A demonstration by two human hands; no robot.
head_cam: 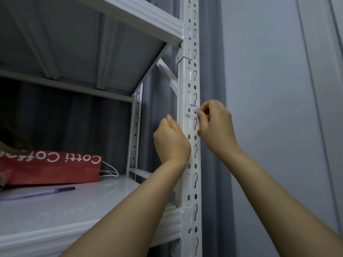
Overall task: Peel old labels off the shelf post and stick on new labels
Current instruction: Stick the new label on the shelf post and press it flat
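White label [193, 109] on shelf post [185, 191]: flimsy, tears easily; pinched at its edge by right hand [215, 125]; left hand [171, 140] curled, hold unclear.

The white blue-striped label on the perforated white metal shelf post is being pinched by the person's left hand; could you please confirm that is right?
Not quite: the head view shows the right hand, not the left, pinching the white blue-striped label on the perforated white metal shelf post.
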